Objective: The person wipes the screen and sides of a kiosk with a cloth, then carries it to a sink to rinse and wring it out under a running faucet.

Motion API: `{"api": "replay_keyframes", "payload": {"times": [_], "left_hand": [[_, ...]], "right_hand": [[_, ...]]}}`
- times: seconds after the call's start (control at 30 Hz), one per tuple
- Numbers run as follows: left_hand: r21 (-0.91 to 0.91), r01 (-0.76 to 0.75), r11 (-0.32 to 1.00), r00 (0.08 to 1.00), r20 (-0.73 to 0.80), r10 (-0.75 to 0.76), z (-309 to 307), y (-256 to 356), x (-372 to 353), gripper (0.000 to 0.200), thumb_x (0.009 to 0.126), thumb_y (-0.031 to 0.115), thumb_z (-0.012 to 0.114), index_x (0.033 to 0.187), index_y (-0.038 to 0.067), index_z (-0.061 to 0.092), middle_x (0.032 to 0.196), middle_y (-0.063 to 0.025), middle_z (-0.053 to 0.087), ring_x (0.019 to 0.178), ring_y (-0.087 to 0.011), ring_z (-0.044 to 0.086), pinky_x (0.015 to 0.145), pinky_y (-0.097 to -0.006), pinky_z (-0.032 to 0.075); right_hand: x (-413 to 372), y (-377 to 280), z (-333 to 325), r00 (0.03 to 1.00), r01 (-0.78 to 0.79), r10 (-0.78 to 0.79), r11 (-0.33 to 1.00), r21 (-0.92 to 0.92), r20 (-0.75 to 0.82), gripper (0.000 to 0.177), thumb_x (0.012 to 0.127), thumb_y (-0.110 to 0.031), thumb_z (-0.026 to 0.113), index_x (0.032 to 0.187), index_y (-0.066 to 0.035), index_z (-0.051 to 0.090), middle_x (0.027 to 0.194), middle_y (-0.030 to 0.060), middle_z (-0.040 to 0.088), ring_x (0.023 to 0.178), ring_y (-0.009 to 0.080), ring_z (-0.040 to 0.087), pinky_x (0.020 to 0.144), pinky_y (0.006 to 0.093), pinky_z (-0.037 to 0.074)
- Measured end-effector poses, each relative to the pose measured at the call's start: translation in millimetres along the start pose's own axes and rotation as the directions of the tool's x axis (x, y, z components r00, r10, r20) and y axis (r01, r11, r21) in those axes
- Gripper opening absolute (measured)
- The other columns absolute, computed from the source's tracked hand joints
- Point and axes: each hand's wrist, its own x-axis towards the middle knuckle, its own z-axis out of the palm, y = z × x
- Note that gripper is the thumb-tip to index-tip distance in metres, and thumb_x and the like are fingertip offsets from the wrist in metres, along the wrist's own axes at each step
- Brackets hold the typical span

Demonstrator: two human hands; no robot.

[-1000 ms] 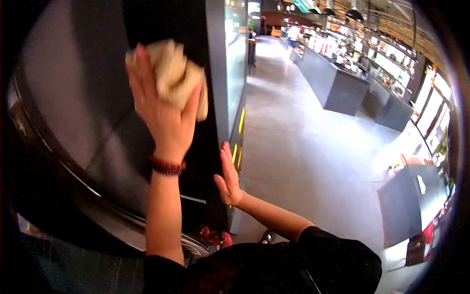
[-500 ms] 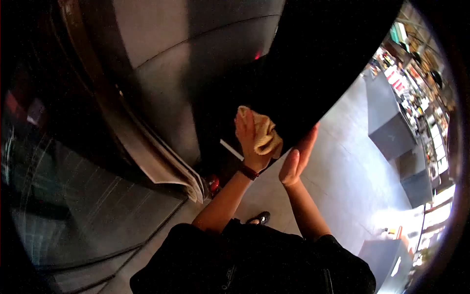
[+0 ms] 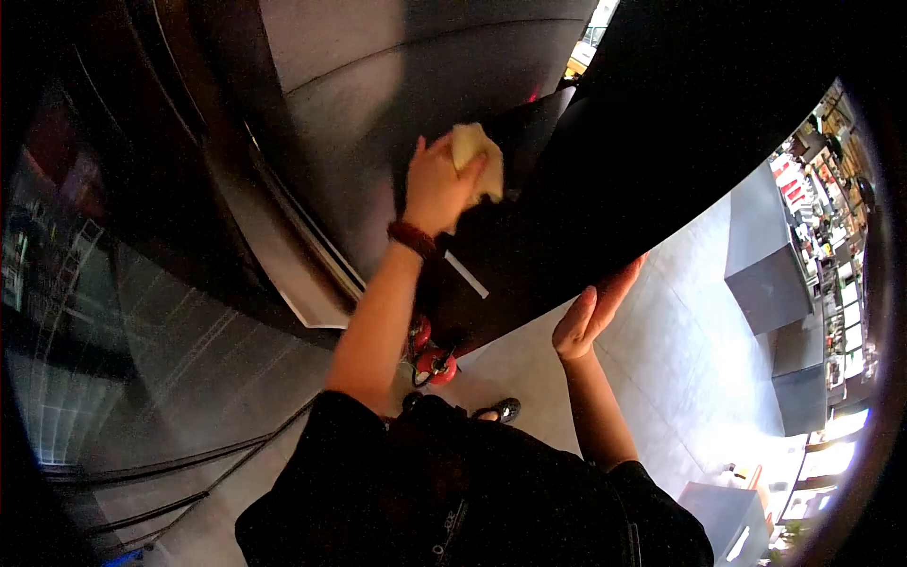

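Note:
My left hand (image 3: 436, 194), a dark red band at its wrist, grips a folded yellowish cloth (image 3: 480, 159). Hand and cloth overlap the inner part of a large black panel (image 3: 661, 132), close to the grey wall (image 3: 345, 52). A short white strip (image 3: 467, 276) shows on the dark surface just below that wrist. Stretched out along the panel's right edge, my right hand (image 3: 588, 317) has its fingers extended and holds nothing. The edge hides part of its fingertips.
Red rounded objects like fire extinguishers (image 3: 436, 365) stand on the floor near my feet. To the left runs a glossy dark glass surface (image 3: 189, 350). Grey counters (image 3: 770, 269) and crowded shelves line the far right.
My left hand has moved up and left with the cloth, farther from my body. My right hand remains at the panel's edge. More of the red objects shows now.

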Motion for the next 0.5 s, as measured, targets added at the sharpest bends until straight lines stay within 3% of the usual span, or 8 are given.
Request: {"api": "replay_keyframes", "payload": {"times": [0.07, 0.17, 0.27, 0.33, 0.37, 0.43, 0.47, 0.5], "left_hand": [[0.230, 0.086, 0.969, 0.983, 0.141, -0.121, -13, -24, 22, 0.043, 0.084, 0.038, 0.049, 0.104, 0.002, 0.060, 0.111, -0.0173, 0.057, 0.107, -0.0324, 0.050, 0.104, -0.0443, 0.023], [0.260, 0.125, 0.957, 0.962, 0.205, -0.182, -23, -31, 36, 0.043, 0.085, 0.040, 0.047, 0.105, 0.003, 0.059, 0.105, -0.0168, 0.059, 0.105, -0.0319, 0.050, 0.100, -0.0403, 0.029], [-0.019, -0.292, 0.956, 0.909, 0.306, 0.283, -7, -17, 20, 0.043, 0.085, 0.040, 0.047, 0.102, 0.003, 0.060, 0.096, -0.0163, 0.059, 0.100, -0.0317, 0.052, 0.093, -0.0383, 0.036], [-0.018, -0.409, 0.913, 0.874, 0.282, 0.397, -6, 12, 12, 0.042, 0.086, 0.041, 0.046, 0.098, 0.005, 0.062, 0.088, -0.0164, 0.058, 0.094, -0.0318, 0.052, 0.087, -0.0388, 0.039], [-0.036, -0.368, 0.929, 0.869, 0.341, 0.358, -17, 22, 14, 0.039, 0.086, 0.041, 0.046, 0.096, 0.008, 0.063, 0.090, -0.0174, 0.059, 0.094, -0.0321, 0.052, 0.084, -0.0391, 0.040], [0.014, -0.453, 0.891, 0.812, 0.420, 0.406, 8, -1, 27, 0.031, 0.084, 0.032, 0.050, 0.100, 0.007, 0.059, 0.095, -0.0134, 0.057, 0.092, -0.0311, 0.053, 0.080, -0.0394, 0.041], [0.039, -0.499, 0.866, 0.779, 0.458, 0.428, 10, -5, 36, 0.029, 0.083, 0.028, 0.053, 0.102, 0.007, 0.057, 0.097, -0.0114, 0.056, 0.090, -0.0306, 0.053, 0.078, -0.0396, 0.042], [0.036, -0.650, 0.759, 0.684, 0.464, 0.563, 12, -9, 39, 0.030, 0.079, 0.027, 0.055, 0.103, 0.009, 0.057, 0.105, -0.0108, 0.055, 0.092, -0.0303, 0.053, 0.079, -0.0397, 0.042]], "right_hand": [[-1, 0, -2, 1.000, 0.015, -0.014, 0.999, -0.042, 0.015, 0.057, 0.092, -0.016, 0.029, 0.137, 0.007, 0.003, 0.146, 0.0195, 0.004, 0.135, 0.0299, 0.007, 0.108, 0.0379, 0.008], [-5, 3, -1, 1.000, 0.010, -0.010, 0.999, -0.037, -0.002, 0.057, 0.091, -0.015, 0.030, 0.137, 0.007, 0.004, 0.145, 0.0202, 0.004, 0.135, 0.0316, 0.006, 0.108, 0.0400, 0.006], [-11, 8, 0, 0.999, -0.003, 0.003, 1.000, 0.003, -0.034, 0.058, 0.090, -0.015, 0.033, 0.138, 0.005, 0.006, 0.145, 0.0218, 0.004, 0.135, 0.0349, 0.004, 0.107, 0.0436, 0.003], [-14, 8, 1, 0.998, -0.032, 0.032, 0.999, 0.015, -0.047, 0.059, 0.089, -0.015, 0.033, 0.138, 0.006, 0.005, 0.145, 0.0214, 0.003, 0.135, 0.0339, 0.005, 0.107, 0.0425, 0.004], [-10, 4, 1, 0.997, -0.074, 0.074, 0.997, 0.003, -0.038, 0.061, 0.089, -0.017, 0.033, 0.137, 0.007, 0.004, 0.145, 0.0211, 0.004, 0.134, 0.0323, 0.008, 0.107, 0.0411, 0.006], [-5, -1, 3, 0.997, -0.067, 0.065, 0.997, -0.043, -0.039, 0.063, 0.090, -0.018, 0.034, 0.137, 0.006, 0.001, 0.145, 0.0197, 0.004, 0.134, 0.0304, 0.008, 0.107, 0.0396, 0.007], [-3, -2, 5, 0.997, -0.059, 0.056, 0.996, -0.064, -0.044, 0.064, 0.090, -0.019, 0.034, 0.138, 0.005, 0.000, 0.145, 0.0190, 0.003, 0.134, 0.0295, 0.008, 0.108, 0.0389, 0.007], [-8, 3, 9, 0.992, -0.074, 0.068, 0.996, -0.047, -0.105, 0.067, 0.089, -0.023, 0.037, 0.138, 0.005, 0.001, 0.145, 0.0188, 0.005, 0.134, 0.0293, 0.008, 0.107, 0.0388, 0.007]]}}
